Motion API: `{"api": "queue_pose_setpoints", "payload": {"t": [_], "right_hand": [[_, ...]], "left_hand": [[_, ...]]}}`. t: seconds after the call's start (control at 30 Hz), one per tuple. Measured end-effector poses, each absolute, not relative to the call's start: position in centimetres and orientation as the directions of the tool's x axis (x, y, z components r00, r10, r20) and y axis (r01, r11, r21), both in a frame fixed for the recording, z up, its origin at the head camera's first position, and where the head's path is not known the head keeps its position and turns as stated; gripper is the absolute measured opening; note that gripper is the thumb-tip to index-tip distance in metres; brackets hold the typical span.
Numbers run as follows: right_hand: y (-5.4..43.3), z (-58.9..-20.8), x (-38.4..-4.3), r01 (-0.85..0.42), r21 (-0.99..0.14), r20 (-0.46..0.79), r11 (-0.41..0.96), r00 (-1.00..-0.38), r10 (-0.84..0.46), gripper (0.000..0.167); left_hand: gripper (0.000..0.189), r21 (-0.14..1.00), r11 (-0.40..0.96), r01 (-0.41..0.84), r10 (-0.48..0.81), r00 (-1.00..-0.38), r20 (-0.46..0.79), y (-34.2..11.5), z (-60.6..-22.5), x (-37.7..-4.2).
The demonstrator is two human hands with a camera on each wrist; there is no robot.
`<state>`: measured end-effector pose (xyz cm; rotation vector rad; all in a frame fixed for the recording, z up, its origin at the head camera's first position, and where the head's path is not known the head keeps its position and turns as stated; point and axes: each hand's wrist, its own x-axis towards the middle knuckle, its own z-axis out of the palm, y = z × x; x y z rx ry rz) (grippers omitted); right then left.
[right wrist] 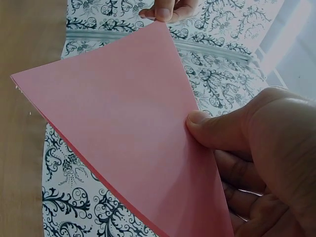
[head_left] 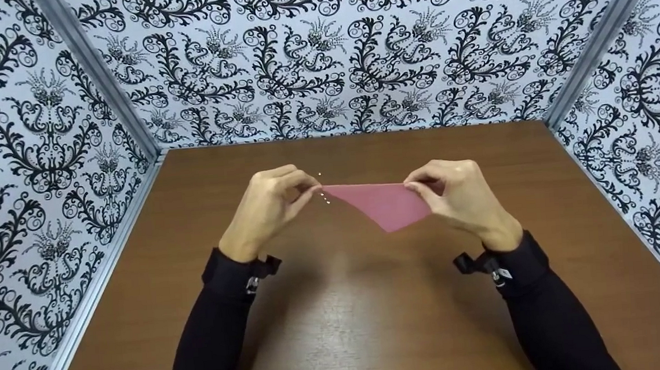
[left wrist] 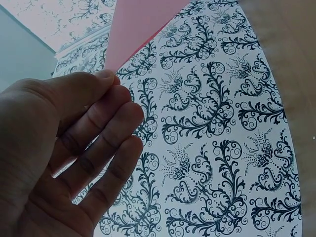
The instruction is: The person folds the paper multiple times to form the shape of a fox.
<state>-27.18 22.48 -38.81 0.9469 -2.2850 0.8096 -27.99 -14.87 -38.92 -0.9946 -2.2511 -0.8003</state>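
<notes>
A folded pink sheet of paper (head_left: 386, 204) is held up above the table between both hands, its upper edge stretched nearly level and one corner pointing down. My left hand (head_left: 278, 197) pinches the left corner between thumb and fingertips; in the left wrist view, the other fingers of the left hand (left wrist: 94, 143) are loosely bent beside it. On the upper edge, farther right, my right hand (head_left: 455, 193) grips the paper. The right wrist view shows the right thumb (right wrist: 202, 123) flat on the face of the paper (right wrist: 123, 98), whose lower edge looks doubled.
Below the hands lies a brown wooden table (head_left: 340, 323). Walls (head_left: 297, 54) with a black-and-white scroll pattern stand behind and on both sides, joined by metal posts (head_left: 101, 73). Several tiny white specks (head_left: 325, 196) show near the left fingertips.
</notes>
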Motion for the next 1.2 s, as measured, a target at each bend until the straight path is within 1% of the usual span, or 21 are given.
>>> {"api": "queue_pose_setpoints", "payload": {"t": [0.13, 0.27, 0.47, 0.67, 0.83, 1.07, 1.2], "right_hand": [[22.4, -38.9, -27.2, -0.745, -0.339, 0.657, 0.574, -0.625, -0.422, 0.006], [22.3, -39.1, -27.3, -0.735, -0.368, 0.650, 0.569, -0.641, -0.408, 0.006], [22.1, -39.7, -27.8, -0.709, -0.438, 0.605, 0.552, -0.687, -0.402, 0.006], [21.9, -40.0, -28.0, -0.658, -0.512, 0.541, 0.552, -0.747, -0.388, 0.006], [21.6, -40.4, -28.4, -0.612, -0.564, 0.478, 0.554, -0.789, -0.386, 0.004], [21.0, -41.3, -28.9, -0.552, -0.623, 0.377, 0.555, -0.833, -0.405, 0.004], [20.5, -42.1, -29.4, -0.519, -0.629, 0.295, 0.579, -0.848, -0.440, 0.005]], "left_hand": [[0.002, 0.296, 0.567, 0.769, 0.438, -0.586, 0.682, -14.9, -38.9, -27.8], [0.005, 0.301, 0.591, 0.749, 0.414, -0.601, 0.684, -14.7, -38.8, -27.7], [0.003, 0.304, 0.620, 0.723, 0.403, -0.626, 0.668, -14.7, -38.8, -27.6], [0.003, 0.313, 0.642, 0.700, 0.395, -0.652, 0.648, -14.8, -38.8, -27.7], [0.009, 0.313, 0.679, 0.664, 0.383, -0.684, 0.620, -15.0, -38.8, -27.7], [0.010, 0.302, 0.732, 0.610, 0.356, -0.722, 0.594, -15.3, -39.2, -27.8], [0.008, 0.295, 0.729, 0.617, 0.377, -0.722, 0.580, -14.9, -39.4, -28.0]]}}
